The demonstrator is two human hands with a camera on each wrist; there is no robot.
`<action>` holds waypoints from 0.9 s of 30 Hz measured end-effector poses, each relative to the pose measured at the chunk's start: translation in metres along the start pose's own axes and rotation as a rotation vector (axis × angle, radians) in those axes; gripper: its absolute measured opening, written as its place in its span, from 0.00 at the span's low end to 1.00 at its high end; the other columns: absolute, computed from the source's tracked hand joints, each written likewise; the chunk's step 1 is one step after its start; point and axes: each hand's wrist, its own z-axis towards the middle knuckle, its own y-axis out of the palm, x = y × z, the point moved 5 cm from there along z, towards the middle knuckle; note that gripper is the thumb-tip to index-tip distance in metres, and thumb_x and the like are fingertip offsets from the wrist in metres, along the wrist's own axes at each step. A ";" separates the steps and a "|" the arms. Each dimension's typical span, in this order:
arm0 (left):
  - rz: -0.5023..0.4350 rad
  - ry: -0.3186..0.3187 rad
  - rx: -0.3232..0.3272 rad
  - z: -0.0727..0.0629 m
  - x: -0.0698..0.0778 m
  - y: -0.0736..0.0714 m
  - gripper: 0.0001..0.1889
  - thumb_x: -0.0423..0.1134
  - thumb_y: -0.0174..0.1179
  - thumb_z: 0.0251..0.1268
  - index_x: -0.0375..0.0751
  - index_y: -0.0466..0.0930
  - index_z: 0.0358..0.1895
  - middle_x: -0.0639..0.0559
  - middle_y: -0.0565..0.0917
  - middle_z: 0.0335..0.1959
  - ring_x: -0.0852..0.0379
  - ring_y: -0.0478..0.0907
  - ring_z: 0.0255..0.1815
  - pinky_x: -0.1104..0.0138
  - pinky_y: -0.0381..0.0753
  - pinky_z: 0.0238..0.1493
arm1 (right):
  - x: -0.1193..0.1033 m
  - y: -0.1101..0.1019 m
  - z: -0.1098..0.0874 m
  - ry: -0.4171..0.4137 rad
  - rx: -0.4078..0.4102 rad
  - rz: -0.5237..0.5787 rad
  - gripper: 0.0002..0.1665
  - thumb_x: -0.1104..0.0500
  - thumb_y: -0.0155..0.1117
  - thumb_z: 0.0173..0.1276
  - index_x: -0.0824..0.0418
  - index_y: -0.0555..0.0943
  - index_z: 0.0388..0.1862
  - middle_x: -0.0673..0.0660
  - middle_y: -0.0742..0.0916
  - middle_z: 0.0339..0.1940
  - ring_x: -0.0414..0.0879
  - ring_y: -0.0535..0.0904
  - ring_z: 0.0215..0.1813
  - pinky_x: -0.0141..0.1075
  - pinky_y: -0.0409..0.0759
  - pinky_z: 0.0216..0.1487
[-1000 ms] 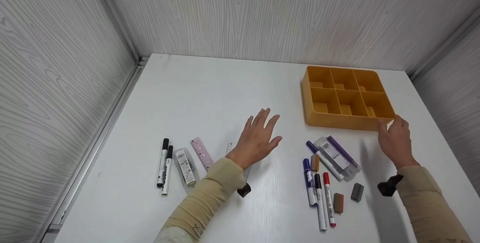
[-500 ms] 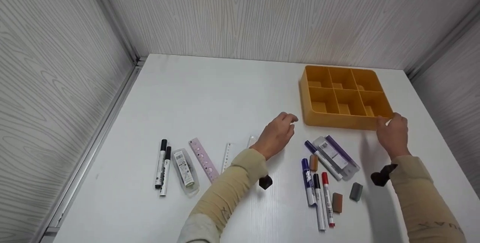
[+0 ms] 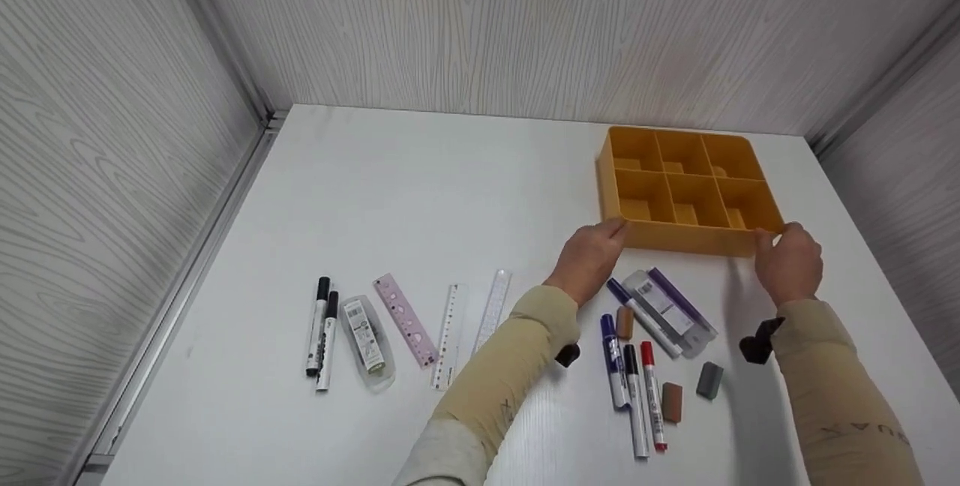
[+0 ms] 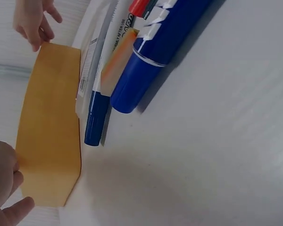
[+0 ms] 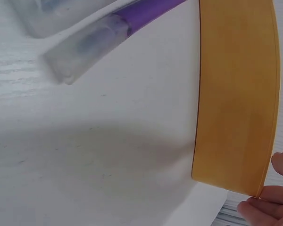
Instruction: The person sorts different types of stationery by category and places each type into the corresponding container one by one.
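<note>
An orange organizer box [image 3: 679, 238] with several compartments stands at the back right of the white table, its compartments showing bare floors. My left hand [image 3: 592, 257] grips the box at its front left corner, fingertips at the rim. At the front right corner, my right hand [image 3: 789, 265] pinches the rim between thumb and fingers. In the right wrist view, the fingers [image 5: 269, 207] lie around the corner and the box wall [image 5: 236, 103] stands upright. The left wrist view has the box's long front wall [image 4: 49, 117] between both hands.
Before the box lie a clear plastic case [image 3: 667, 310], a blue-capped marker [image 3: 645, 317], other markers [image 3: 635, 400], brown blocks [image 3: 672, 402] and a grey block [image 3: 709, 380]. Further left are rulers [image 3: 406, 319], a clear package [image 3: 367, 343] and black-capped markers [image 3: 319, 325]. Wood-grain panels [image 3: 480, 28] enclose the table.
My left hand has moved right from above the rulers, its spread fingers closing at the box's front left corner. The right hand stays at the other corner; both clear rulers are uncovered.
</note>
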 end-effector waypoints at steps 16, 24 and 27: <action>0.176 -0.026 -0.017 0.017 0.003 -0.004 0.17 0.32 0.56 0.71 0.46 0.78 0.61 0.56 0.83 0.55 0.61 0.80 0.57 0.68 0.79 0.60 | -0.006 0.006 -0.004 -0.098 0.107 -0.095 0.26 0.56 0.48 0.78 0.81 0.70 0.58 0.81 0.81 0.49 0.72 0.82 0.44 0.61 0.81 0.49; 0.087 -0.117 -0.020 0.027 -0.016 -0.009 0.10 0.29 0.62 0.64 0.47 0.88 0.43 0.55 0.89 0.38 0.61 0.84 0.38 0.70 0.84 0.46 | -0.018 0.010 -0.008 -0.187 0.122 -0.119 0.23 0.58 0.48 0.77 0.80 0.73 0.54 0.79 0.82 0.42 0.66 0.81 0.33 0.59 0.80 0.38; 0.111 -0.124 -0.019 0.031 -0.019 -0.010 0.10 0.29 0.62 0.64 0.48 0.89 0.41 0.55 0.89 0.36 0.62 0.84 0.36 0.70 0.84 0.43 | -0.021 0.010 -0.008 -0.234 0.147 -0.123 0.21 0.61 0.48 0.76 0.80 0.73 0.52 0.79 0.82 0.39 0.65 0.79 0.31 0.59 0.80 0.37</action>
